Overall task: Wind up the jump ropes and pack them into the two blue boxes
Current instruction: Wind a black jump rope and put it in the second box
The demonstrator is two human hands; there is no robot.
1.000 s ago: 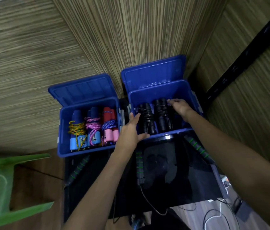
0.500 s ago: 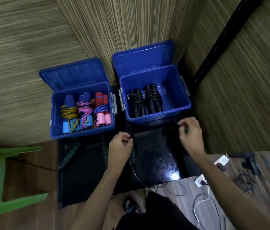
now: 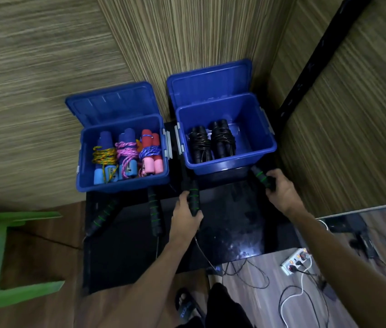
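Two open blue boxes stand at the back of a black glossy table (image 3: 232, 223). The left box (image 3: 120, 184) holds three wound ropes with coloured foam handles. The right box (image 3: 225, 165) holds two wound black ropes (image 3: 211, 143), with free floor at its right side. My left hand (image 3: 184, 217) grips a black handle with green rings (image 3: 193, 194) just in front of the gap between the boxes. My right hand (image 3: 280, 191) grips a matching handle (image 3: 261, 177) by the right box's front corner. Two more such handles (image 3: 155, 209) lie on the table to the left.
A green plastic chair (image 3: 9, 252) stands at the left. Striped wooden walls close in behind the boxes. On the floor at the right lie a power strip (image 3: 296, 261) and loose cables. My sandalled foot (image 3: 184, 304) shows below the table edge.
Both hands left the right box and came back to the table front. Each now grips a green-ringed handle. The view has pulled back and tilted.
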